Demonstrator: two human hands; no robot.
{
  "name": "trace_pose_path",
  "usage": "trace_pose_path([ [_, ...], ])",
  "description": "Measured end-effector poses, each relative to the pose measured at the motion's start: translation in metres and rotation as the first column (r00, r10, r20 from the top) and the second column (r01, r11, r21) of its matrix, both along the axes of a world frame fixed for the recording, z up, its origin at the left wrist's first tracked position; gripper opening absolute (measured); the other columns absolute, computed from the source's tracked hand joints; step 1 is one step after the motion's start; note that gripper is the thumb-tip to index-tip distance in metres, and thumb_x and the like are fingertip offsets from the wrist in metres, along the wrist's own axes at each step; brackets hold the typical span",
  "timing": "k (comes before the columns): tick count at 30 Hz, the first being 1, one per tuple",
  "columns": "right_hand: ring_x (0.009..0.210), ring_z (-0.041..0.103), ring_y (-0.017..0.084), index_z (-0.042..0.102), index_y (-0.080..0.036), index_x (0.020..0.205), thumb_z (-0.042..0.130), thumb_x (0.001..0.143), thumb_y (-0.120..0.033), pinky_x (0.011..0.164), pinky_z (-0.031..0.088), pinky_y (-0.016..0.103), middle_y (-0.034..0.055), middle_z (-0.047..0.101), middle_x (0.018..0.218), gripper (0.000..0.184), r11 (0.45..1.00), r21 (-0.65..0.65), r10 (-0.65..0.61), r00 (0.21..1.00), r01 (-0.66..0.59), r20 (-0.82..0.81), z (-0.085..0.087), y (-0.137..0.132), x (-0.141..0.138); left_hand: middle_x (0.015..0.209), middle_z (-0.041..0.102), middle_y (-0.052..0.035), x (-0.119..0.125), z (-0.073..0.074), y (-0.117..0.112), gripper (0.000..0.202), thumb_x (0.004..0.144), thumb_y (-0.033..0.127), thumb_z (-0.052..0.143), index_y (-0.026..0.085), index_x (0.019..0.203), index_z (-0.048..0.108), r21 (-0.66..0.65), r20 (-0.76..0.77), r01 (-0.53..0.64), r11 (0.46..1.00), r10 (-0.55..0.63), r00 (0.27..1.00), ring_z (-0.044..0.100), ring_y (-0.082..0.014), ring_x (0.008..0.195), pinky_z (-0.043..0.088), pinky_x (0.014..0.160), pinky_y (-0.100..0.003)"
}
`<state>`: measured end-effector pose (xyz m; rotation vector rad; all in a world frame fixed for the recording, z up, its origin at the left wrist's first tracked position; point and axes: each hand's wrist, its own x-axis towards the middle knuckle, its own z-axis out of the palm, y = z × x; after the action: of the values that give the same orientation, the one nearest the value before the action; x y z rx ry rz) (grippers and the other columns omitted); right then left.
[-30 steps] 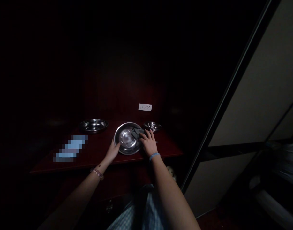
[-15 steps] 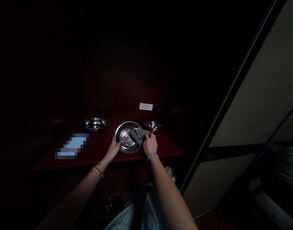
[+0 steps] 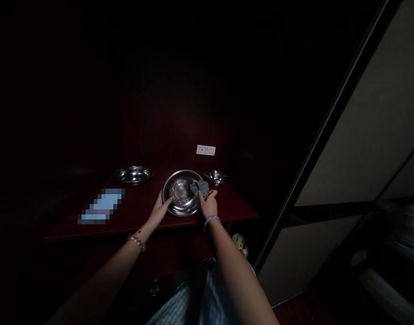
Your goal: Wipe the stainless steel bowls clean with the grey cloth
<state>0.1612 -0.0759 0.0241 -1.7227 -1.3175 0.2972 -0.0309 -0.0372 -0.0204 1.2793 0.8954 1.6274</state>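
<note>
A shiny metal bowl (image 3: 181,192) is held tilted toward me over the front of the dark red desk (image 3: 135,212). My left hand (image 3: 158,211) grips its left rim, thumb on the inside wall. On the opposite rim, my right hand (image 3: 209,203) is closed on a grey cloth (image 3: 200,188), which is folded over the bowl's right edge. The fingers behind the rim are hidden.
Another metal bowl (image 3: 134,175) stands at the back left. Smaller stacked metal bowls (image 3: 216,177) sit at the back right. A blurred-out bluish item (image 3: 103,205) lies on the left, and a white socket (image 3: 206,150) is on the back wall.
My right hand has moved slightly left and now presses the cloth around the bowl's right rim, where before it lay across the inside. The left hand keeps its grip.
</note>
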Motion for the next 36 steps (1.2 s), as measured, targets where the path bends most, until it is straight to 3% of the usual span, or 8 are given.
trace_pose_path([
  [3, 0.095, 0.075, 0.028, 0.042, -0.012, 0.136, 0.058, 0.096, -0.038, 0.084, 0.053, 0.034, 0.0179, 0.075, 0.108, 0.050, 0.999, 0.046, -0.004, 0.996, 0.008, -0.094, -0.005, 0.005, 0.001, 0.136, 0.067, -0.0118, 0.002, 0.000, -0.001, 0.055, 0.076, 0.035, 0.069, 0.018, 0.128, 0.062, 0.005, 0.055, -0.006, 1.000, 0.006, 0.998, 0.053, -0.0302, 0.138, 0.033, 0.122, -0.043],
  [5, 0.097, 0.074, 0.027, 0.047, -0.013, 0.137, 0.059, 0.095, -0.035, 0.085, 0.053, 0.033, 0.0174, 0.076, 0.110, 0.049, 0.999, 0.041, 0.022, 0.992, -0.017, -0.123, -0.006, 0.008, 0.003, 0.137, 0.067, -0.0122, 0.002, 0.000, -0.002, 0.056, 0.075, 0.037, 0.071, 0.018, 0.127, 0.063, 0.009, 0.069, 0.002, 1.000, -0.002, 0.998, 0.053, -0.0306, 0.138, 0.034, 0.122, -0.042],
  [9, 0.098, 0.073, 0.023, 0.069, -0.018, 0.114, 0.061, 0.092, -0.034, 0.088, 0.053, 0.030, 0.0114, 0.078, 0.106, 0.029, 0.994, 0.035, 0.103, 0.980, -0.099, -0.170, -0.008, 0.013, 0.012, 0.137, 0.067, -0.0131, 0.001, 0.000, -0.003, 0.058, 0.073, 0.043, 0.074, 0.017, 0.124, 0.065, 0.006, 0.081, 0.025, 1.000, -0.025, 0.996, 0.054, -0.0318, 0.138, 0.036, 0.120, -0.042],
  [14, 0.092, 0.074, 0.023, 0.079, -0.017, 0.094, 0.073, 0.076, -0.030, 0.083, 0.056, 0.028, 0.0072, 0.079, 0.090, 0.023, 0.989, -0.045, 0.114, 0.923, -0.140, -0.369, -0.019, 0.024, 0.020, 0.136, 0.068, -0.0151, -0.001, 0.003, -0.005, 0.063, 0.073, 0.049, 0.076, 0.015, 0.124, 0.066, -0.046, 0.095, 0.064, 0.997, -0.059, 0.994, 0.057, -0.0335, 0.135, 0.038, 0.118, -0.044],
  [23, 0.082, 0.075, 0.021, 0.078, -0.013, 0.088, 0.081, 0.068, -0.026, 0.070, 0.058, 0.026, 0.0062, 0.078, 0.081, 0.023, 0.995, 0.022, 0.089, 0.737, -0.100, -0.671, -0.033, 0.035, 0.014, 0.142, 0.064, -0.0121, 0.002, 0.011, -0.009, 0.064, 0.080, 0.051, 0.072, 0.020, 0.135, 0.058, -0.038, 0.027, 0.119, 0.992, -0.118, 0.993, 0.053, -0.0286, 0.139, 0.036, 0.120, -0.040],
  [31, 0.057, 0.068, 0.015, 0.071, -0.012, 0.088, 0.075, 0.081, -0.017, 0.051, 0.055, 0.021, 0.0013, 0.071, 0.063, 0.010, 0.999, 0.014, 0.032, 0.377, -0.052, -0.926, -0.020, 0.035, -0.008, 0.149, 0.057, -0.0140, 0.026, 0.003, 0.002, 0.074, 0.075, 0.038, 0.074, 0.019, 0.142, 0.050, 0.003, -0.225, 0.141, 0.990, -0.136, 0.965, 0.045, -0.0314, 0.146, 0.031, 0.123, -0.045],
  [33, 0.050, 0.064, 0.014, 0.068, -0.013, 0.089, 0.073, 0.084, -0.019, 0.046, 0.051, 0.020, 0.0000, 0.068, 0.059, 0.009, 0.996, -0.027, 0.003, 0.343, -0.085, -0.939, -0.018, 0.034, -0.011, 0.147, 0.059, -0.0145, 0.036, 0.001, 0.004, 0.070, 0.076, 0.036, 0.073, 0.018, 0.141, 0.052, -0.001, -0.243, 0.153, 0.988, -0.149, 0.959, 0.045, -0.0311, 0.146, 0.029, 0.124, -0.045],
  [36, 0.045, 0.059, 0.011, 0.065, -0.014, 0.089, 0.067, 0.091, -0.021, 0.043, 0.046, 0.017, -0.0022, 0.065, 0.055, 0.008, 0.983, -0.081, -0.014, 0.372, -0.165, -0.928, -0.015, 0.031, -0.011, 0.139, 0.066, -0.0141, 0.049, -0.002, 0.008, 0.060, 0.078, 0.034, 0.071, 0.017, 0.134, 0.061, -0.014, -0.242, 0.201, 0.980, -0.198, 0.950, 0.049, -0.0296, 0.143, 0.028, 0.124, -0.044],
])
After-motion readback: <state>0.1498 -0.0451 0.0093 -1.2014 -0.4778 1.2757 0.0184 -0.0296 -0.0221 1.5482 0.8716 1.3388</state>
